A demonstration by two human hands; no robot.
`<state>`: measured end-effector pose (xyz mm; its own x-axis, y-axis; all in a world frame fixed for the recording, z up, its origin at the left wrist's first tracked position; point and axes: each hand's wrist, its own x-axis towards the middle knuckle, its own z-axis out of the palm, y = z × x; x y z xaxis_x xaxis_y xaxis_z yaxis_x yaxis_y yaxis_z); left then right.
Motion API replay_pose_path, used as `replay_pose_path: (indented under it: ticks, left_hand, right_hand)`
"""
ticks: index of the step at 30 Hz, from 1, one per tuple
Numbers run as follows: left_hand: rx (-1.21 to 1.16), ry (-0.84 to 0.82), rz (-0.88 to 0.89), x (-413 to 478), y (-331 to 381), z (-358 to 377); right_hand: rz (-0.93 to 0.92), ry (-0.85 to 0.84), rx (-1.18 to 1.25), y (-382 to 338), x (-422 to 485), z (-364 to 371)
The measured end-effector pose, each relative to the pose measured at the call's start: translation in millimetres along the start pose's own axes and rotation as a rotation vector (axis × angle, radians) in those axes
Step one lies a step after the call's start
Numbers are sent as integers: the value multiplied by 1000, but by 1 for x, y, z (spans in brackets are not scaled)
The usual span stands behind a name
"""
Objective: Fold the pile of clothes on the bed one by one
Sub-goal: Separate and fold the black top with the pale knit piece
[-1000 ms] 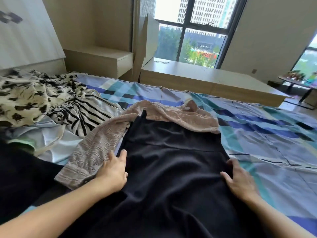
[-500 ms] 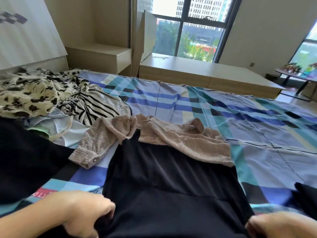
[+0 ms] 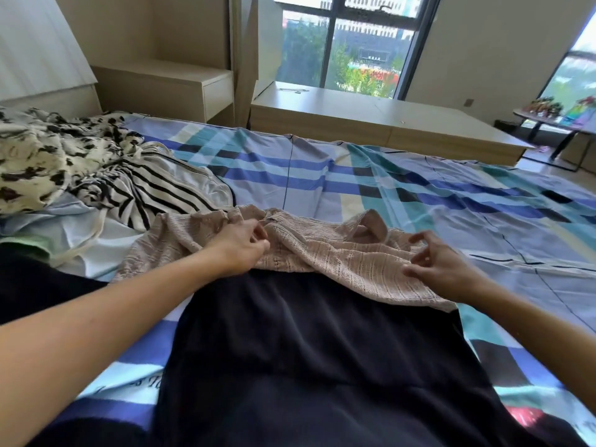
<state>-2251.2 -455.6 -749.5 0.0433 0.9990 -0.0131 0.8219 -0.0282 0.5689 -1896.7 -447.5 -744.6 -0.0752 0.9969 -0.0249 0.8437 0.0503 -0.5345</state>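
Half a second ago both hands were low at the near edge of the bed [image 3: 419, 188], holding the black garment [image 3: 306, 350]. Now they are reaching forward to the beige top [image 3: 338, 256], and the black garment is lying flatter.

The top is lying crumpled across the middle of the bed, and its near edge is covering the far end of the black garment. Its knit is ribbed, the collar is standing up in a fold, and one sleeve is trailing toward the left edge. The pile [image 3: 80, 169] is waiting at the far left corner, with a striped piece [image 3: 154, 188] on its near side.

The left hand [image 3: 240, 245] is lying palm down on the top, its fingers curling in and pinching the fabric. The right hand [image 3: 442, 269] is hovering at the top's right side with its fingers loosely bent and spread. Its thumb is touching the cloth, but it is gripping nothing.
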Motion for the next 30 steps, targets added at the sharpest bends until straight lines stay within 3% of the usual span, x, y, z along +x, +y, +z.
replay_pose_path:
  ticks: [5,8,10,12,13,17,19,21,23,25,27,30]
  left_hand:
    - [55,62,-164,79,0,16]
    - [62,8,-248,114,1,21]
    - [-43,-127,-256,132,-1,25]
    - [-409,-384,-302,140,-2,26]
    - [-603,-436,-312,144,-3,24]
    - [-1336,-206,-219,169,-13,13]
    - [-1574,-109,-205,176,-14,14]
    - [-1305,-9,-189,175,-14,24]
    - [-666,77,-123,172,-18,36]
    - [-218,57,-39,170,-20,43]
    - [-21,17,46,168,-16,47]
    - [29,-2,77,172,-2,56]
  right_hand:
    - [20,73,30,-12,66,33]
    - [79,72,63,-15,100,45]
    - [101,56,148,-15,118,50]
    - [147,16,343,-16,129,51]
    - [179,24,444,-16,134,49]
    - [275,248,949,-20,161,34]
    - [204,224,1301,-21,168,31]
    - [150,138,1299,-22,163,34]
    - [107,102,925,-18,156,44]
    - [39,138,447,-12,150,58]
    - [-2,153,248,-10,148,69]
    - [17,135,50,-10,154,75]
